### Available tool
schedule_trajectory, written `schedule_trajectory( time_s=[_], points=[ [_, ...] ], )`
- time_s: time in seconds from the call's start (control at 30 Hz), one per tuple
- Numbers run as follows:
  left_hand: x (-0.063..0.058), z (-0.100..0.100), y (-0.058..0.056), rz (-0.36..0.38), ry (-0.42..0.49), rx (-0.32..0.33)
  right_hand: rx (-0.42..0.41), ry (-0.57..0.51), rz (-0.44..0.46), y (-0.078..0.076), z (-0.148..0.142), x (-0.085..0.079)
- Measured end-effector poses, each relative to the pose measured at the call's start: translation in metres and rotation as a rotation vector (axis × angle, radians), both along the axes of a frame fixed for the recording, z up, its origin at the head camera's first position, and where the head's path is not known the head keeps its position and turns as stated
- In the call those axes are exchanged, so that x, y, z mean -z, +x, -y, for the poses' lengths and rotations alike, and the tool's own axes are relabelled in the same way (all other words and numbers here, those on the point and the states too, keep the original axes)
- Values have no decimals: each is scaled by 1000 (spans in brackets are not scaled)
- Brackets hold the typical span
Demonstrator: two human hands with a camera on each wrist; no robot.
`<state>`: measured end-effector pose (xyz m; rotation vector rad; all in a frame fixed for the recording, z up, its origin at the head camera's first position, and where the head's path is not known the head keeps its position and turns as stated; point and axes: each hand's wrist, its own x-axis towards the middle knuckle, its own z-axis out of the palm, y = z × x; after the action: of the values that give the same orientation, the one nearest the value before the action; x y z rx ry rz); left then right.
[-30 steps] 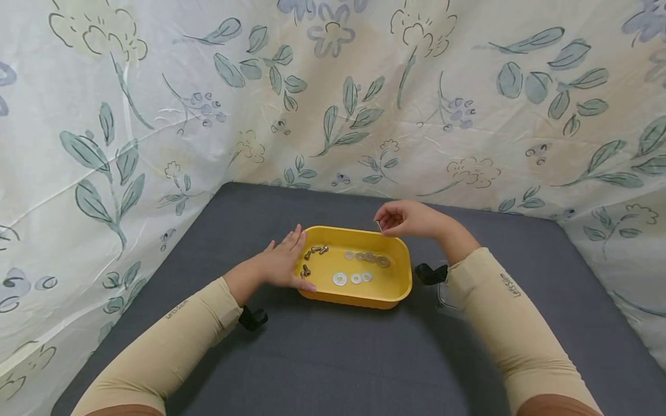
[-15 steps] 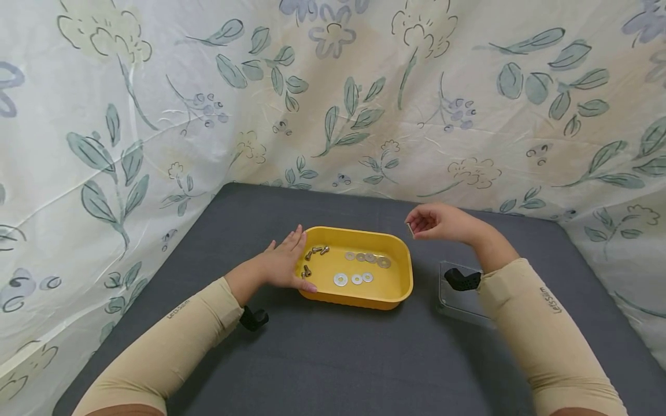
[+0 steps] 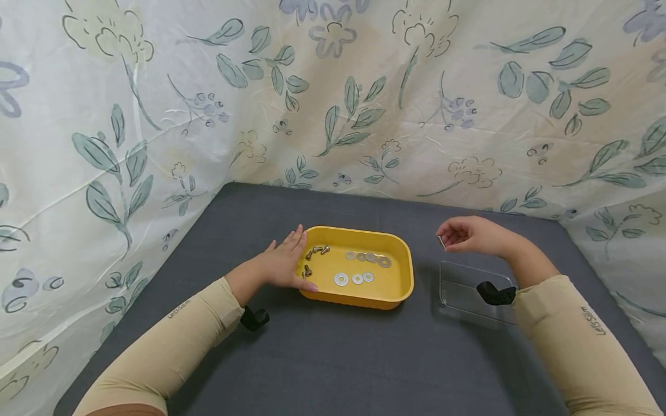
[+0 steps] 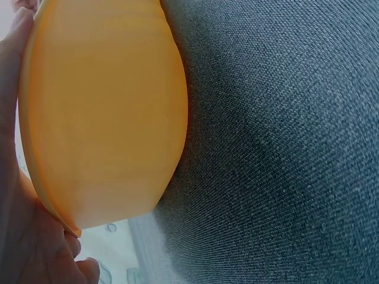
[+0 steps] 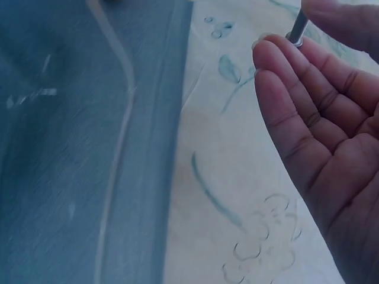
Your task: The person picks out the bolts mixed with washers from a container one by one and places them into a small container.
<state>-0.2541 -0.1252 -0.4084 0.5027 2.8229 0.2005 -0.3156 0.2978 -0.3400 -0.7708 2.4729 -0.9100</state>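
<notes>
Pinching a slim metal piece [image 5: 299,25] between thumb and fingers of the right hand [image 3: 473,236], held above the dark counter [image 3: 338,358] and just beyond the left end of the clear box [image 3: 463,289]. Resting the left hand [image 3: 281,264] along the left end of the yellow tray [image 3: 387,284], with fingers straight and slightly apart and thumb over the near rim, beside small metal bolts [image 3: 308,270] lying inside and left of flat metal washers [image 3: 336,279] in two loose rows
</notes>
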Motion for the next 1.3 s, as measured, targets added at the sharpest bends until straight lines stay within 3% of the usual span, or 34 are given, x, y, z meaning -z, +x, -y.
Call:
schedule_trajectory(
  time_s=[0.53,0.9,1.3],
  points=[
    [-2,0,1,-14,9,7,4,21,110,16,-38,19],
    [-3,0,0,-6,8,1,-22,34,144,18,-46,34],
    [-4,0,2,-9,24,6,-38,28,169,19,-45,36]
  ],
)
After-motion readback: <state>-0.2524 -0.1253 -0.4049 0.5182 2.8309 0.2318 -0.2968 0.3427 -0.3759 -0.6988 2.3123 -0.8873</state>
